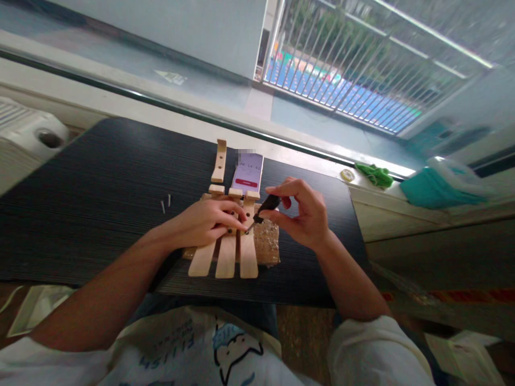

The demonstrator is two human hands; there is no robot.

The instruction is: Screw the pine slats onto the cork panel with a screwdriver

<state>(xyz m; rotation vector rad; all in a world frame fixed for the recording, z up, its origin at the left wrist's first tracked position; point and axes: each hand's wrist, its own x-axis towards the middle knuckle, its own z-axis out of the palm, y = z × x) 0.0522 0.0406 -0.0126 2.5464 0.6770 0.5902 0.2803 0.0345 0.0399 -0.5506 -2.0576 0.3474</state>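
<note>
Three pale wooden slats lie side by side on a cork-like board in the middle of the dark table. My left hand rests on the slats, its fingers curled and pressing them down. My right hand pinches a small black-handled screwdriver, whose tip points down at a slat right by my left fingertips. A single loose wooden slat with holes lies just beyond the group.
A phone with a lit screen lies behind the slats. Two small screws sit on the table to the left. On the sill to the right are a green cloth and a teal bag. A white appliance stands at far left.
</note>
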